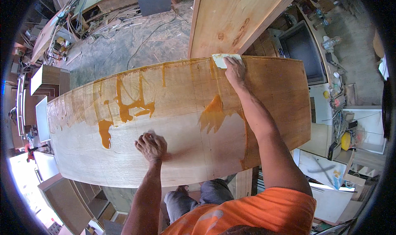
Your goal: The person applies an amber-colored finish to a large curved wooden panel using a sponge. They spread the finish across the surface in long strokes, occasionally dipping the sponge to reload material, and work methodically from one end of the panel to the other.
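A long wooden panel point(181, 152) lies in front of me, its right part and far strip coated amber brown, its near left part pale. My right hand point(235, 72) grips a flat white spreader point(219, 61) at the panel's far edge, right of the middle. Thick amber liquid point(106, 136) lies in glossy runs and puddles on the left half. Another amber patch point(213, 111) spreads in jagged streaks right of centre. Over the pale part my left hand point(151, 147) is curled into a loose fist, with nothing visible in it.
Beyond the panel's far edge rises a wooden board point(235, 20). A dark-screened frame point(303, 51) and cluttered shelves stand on the right. White and wooden cabinet parts point(66, 200) crowd the left side. Scraps and a cable lie on the floor point(111, 55).
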A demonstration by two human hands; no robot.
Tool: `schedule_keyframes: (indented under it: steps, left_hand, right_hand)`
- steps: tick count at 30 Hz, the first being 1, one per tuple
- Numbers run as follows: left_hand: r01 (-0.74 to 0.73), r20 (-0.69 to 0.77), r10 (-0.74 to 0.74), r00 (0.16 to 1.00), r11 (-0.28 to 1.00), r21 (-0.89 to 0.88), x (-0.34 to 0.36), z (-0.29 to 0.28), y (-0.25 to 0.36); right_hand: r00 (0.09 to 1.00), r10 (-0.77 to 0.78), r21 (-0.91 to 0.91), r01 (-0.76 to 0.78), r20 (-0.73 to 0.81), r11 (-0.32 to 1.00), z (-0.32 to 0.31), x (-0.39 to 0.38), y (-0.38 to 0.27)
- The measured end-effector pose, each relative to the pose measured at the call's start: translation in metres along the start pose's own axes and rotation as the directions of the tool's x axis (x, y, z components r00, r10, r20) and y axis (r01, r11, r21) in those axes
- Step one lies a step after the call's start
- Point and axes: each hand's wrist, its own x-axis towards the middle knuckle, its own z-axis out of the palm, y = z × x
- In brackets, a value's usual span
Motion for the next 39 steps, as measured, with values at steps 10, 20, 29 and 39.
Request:
schedule_keyframes:
  steps: [10,20,29,39]
  left_hand:
    - [0.089,-0.030,-0.093,0.995,0.988,-0.125,0.002,-0.016,0.018]
    - [0.056,-0.048,-0.058,0.997,0.997,-0.046,-0.002,-0.004,0.009]
    - [0.093,-0.026,-0.092,0.995,0.996,0.019,-0.011,-0.004,0.003]
    - [0.087,-0.011,-0.089,0.996,0.992,-0.086,-0.019,-0.022,0.016]
  right_hand:
    - [0.997,0.002,0.012,-0.003,0.079,1.000,-0.030,-0.014,0.001]
    - [0.979,0.034,0.055,-0.046,0.200,0.997,-0.024,-0.009,0.014]
    - [0.783,0.158,0.045,-0.231,0.602,0.972,-0.128,-0.138,-0.020]
    - [0.608,0.371,-0.071,-0.459,0.702,0.886,-0.267,-0.407,-0.101]
